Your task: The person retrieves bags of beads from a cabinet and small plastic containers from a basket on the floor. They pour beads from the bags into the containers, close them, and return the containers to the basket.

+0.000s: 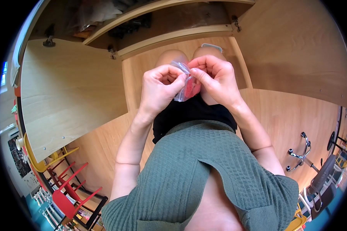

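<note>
Between my two hands, above my knees, is a small clear plastic bag with something red inside; its exact kind is not clear. My left hand pinches the bag's upper left edge between thumb and fingers. On the other side, my right hand holds the bag's upper right edge, thumb and index finger pressed together. The bag hangs below the fingertips. Part of its top is hidden behind the fingers.
An open wooden cabinet stands in front, with a left door, a right door and a shelf. Plastic bags lie inside. A red chair is at lower left, a wheeled chair base at right.
</note>
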